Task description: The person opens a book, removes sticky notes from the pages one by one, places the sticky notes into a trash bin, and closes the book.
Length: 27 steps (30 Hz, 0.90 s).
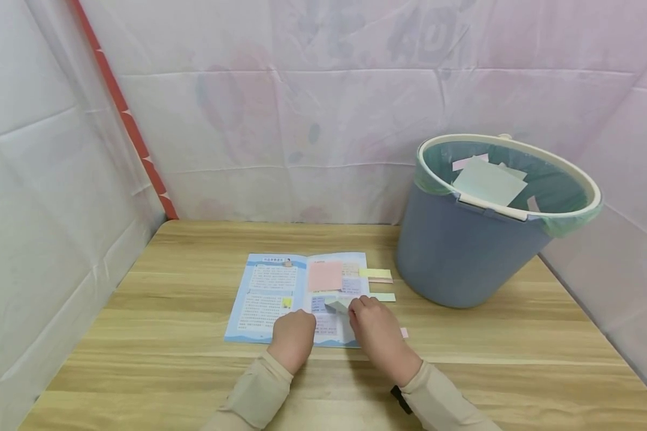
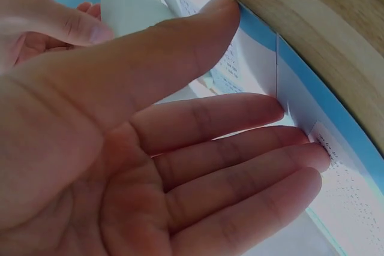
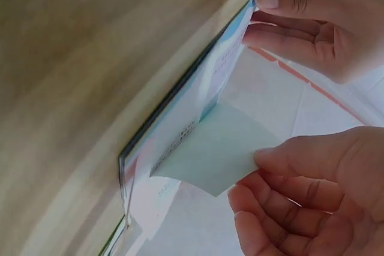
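An open booklet (image 1: 239, 299) with printed text and blue borders lies on the wooden table. My right hand (image 1: 377, 335) is over its right page, pinching a pale green sticky note (image 3: 210, 148) between thumb and fingers. The note's free end is lifted and bent up, while its other edge meets the page. Near the booklet's lower middle, my left hand (image 2: 150, 142) rests its fingertips on the pages, fingers fairly straight, thumb apart, holding nothing. A pink sticky note (image 1: 325, 276) lies flat on the upper right page.
Yellow (image 1: 375, 273), green (image 1: 383, 297) and pink tabs (image 1: 404, 333) stick out from the booklet's right side. Right of it stands a blue-grey bin (image 1: 463, 257) with a green liner and several paper notes (image 1: 487, 179) inside. A pale cloth (image 1: 302, 131) hangs behind the table.
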### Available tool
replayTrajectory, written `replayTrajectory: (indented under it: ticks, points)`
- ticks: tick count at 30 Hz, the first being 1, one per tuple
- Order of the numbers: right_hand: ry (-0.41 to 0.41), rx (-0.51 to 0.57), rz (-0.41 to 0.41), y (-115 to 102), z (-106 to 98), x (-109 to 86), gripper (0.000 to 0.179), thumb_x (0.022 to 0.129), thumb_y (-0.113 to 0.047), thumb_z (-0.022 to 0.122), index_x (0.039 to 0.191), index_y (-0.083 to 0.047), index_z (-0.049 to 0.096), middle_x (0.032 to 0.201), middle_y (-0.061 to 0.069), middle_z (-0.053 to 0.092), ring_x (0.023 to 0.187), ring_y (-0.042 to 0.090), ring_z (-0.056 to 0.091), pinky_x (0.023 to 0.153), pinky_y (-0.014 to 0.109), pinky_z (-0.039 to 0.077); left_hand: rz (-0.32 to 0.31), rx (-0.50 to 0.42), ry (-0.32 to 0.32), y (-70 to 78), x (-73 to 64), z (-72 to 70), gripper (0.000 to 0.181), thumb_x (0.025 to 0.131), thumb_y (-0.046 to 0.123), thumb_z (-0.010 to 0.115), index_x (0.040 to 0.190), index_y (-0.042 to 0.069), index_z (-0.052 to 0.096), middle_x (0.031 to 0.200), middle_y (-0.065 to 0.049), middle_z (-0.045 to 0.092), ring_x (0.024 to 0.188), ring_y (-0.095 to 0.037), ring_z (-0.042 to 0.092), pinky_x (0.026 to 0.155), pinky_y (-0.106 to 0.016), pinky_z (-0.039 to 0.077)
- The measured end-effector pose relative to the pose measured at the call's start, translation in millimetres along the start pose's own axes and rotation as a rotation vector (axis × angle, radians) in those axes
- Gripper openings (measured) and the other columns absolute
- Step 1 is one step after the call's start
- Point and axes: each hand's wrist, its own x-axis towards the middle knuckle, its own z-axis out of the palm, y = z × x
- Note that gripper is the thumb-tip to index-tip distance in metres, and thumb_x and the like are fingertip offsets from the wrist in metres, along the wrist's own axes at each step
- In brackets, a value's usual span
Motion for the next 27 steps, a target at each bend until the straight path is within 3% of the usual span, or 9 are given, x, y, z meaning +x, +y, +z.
replayTrajectory:
  ticks: [18, 27]
  points:
    - [0.013, 0.067, 0.143, 11, -11, 5.5, 0.015, 0.081, 0.008, 0.069, 0.074, -0.003, 0.06, 0.067, 0.004, 0.056, 0.059, 0.014, 0.051, 0.049, 0.026, 0.043, -0.005, -0.003, 0.006, -0.5, 1.6, 0.3, 0.013, 0.083, 0.006, 0.071, 0.071, 0.001, 0.069, 0.062, -0.009, 0.064, 0.053, -0.02, 0.064, 0.045, -0.032, 0.053]
    - [0.031, 0.087, 0.149, 17, -18, 7.7, 0.015, 0.082, 0.01, 0.066, 0.074, -0.002, 0.059, 0.066, 0.003, 0.054, 0.055, 0.011, 0.047, 0.048, 0.025, 0.042, -0.02, -0.005, -0.013, -0.6, 1.2, 1.1, 0.012, 0.084, 0.006, 0.071, 0.073, 0.001, 0.069, 0.064, -0.01, 0.064, 0.054, -0.02, 0.064, 0.046, -0.032, 0.053]
